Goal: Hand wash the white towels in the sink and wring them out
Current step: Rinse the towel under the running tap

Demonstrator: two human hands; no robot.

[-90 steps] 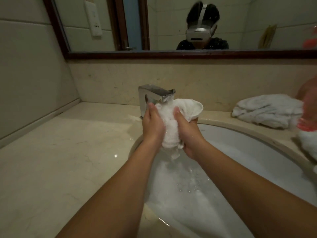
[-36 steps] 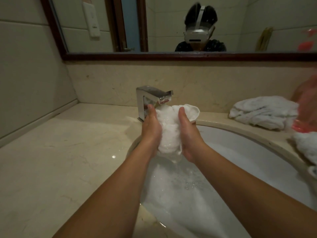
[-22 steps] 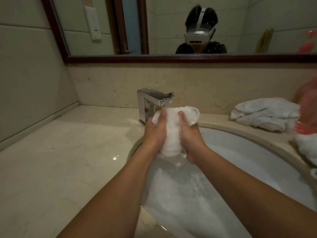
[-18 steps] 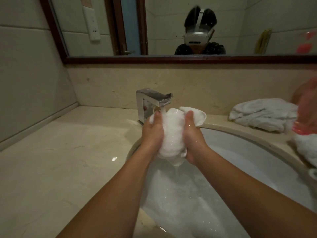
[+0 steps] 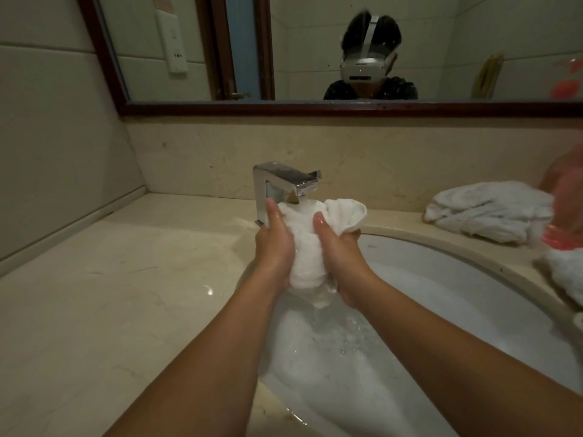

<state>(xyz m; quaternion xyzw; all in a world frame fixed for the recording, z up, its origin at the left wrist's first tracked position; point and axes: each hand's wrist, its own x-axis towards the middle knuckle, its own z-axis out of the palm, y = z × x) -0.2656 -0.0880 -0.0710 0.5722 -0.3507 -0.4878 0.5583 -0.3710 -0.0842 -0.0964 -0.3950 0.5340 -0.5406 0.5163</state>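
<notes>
Presently my left hand point(image 5: 273, 247) and right hand point(image 5: 342, 258) clamp the bunched white towel point(image 5: 307, 253) between them, beside the faucet point(image 5: 277, 181), over the sudsy sink point(image 5: 457, 279); held there, I judge, so runoff falls back in.

White headset point(image 5: 367, 67) with strap point(image 5: 373, 33) over the head, dark top point(image 5: 402, 89), bare forearms point(image 5: 220, 357)
</notes>
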